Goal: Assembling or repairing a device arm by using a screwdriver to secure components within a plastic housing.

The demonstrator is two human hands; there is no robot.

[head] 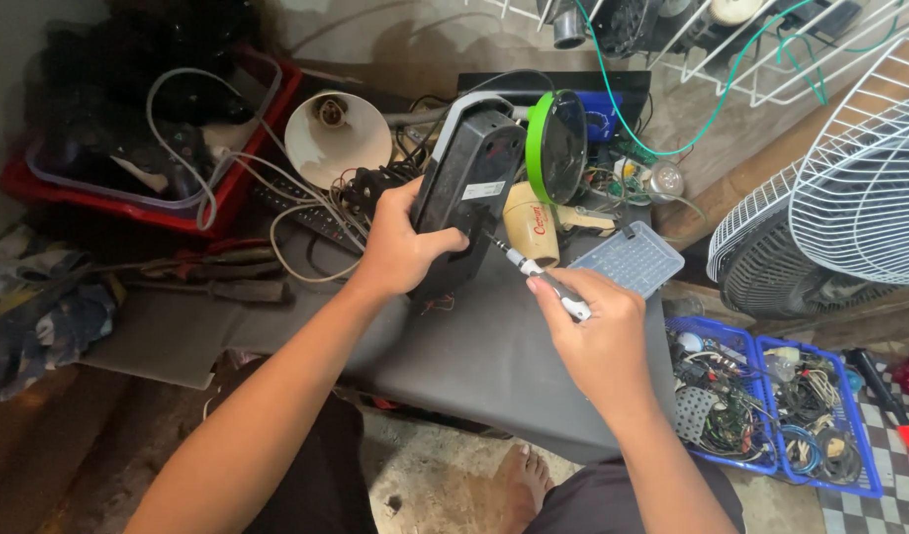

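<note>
Hands: your left hand [400, 247] clamps black appliance housing [464, 188] upright over grey work board [494, 366], underside turned toward you so screws face tool. Your right hand [593, 336] closes around screwdriver [539, 277], tip angled up against housing's lower edge. Blue wire baskets [771, 415] sit near right.

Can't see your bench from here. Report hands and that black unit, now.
Left hand grips black device, held upright. Right hand holds screwdriver, tip at its underside. Cables crowd behind; none between tip and device.

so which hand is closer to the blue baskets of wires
Right. The right hand, holding a screwdriver, is just left of the blue baskets; the left hand grips the black device farther away.
</note>
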